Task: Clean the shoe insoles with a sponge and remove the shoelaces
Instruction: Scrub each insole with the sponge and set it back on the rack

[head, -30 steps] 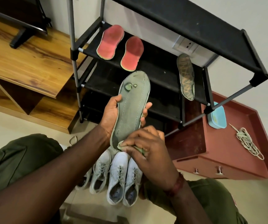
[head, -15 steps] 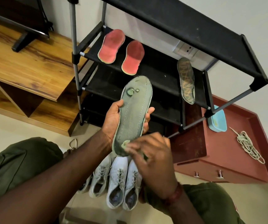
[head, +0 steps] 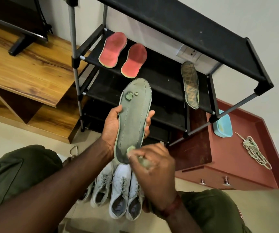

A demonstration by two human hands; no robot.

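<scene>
Insole in left hand — sponge at heel

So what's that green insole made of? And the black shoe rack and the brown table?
The green insole looks like matte fabric, maybe over foam: stitching runs along it and patches are worn near the toe. The shoe rack seems to be dull black cloth shelves on shiny grey metal poles. The table looks like wood or wood-look laminate: streaky grain, slight gloss.
</scene>
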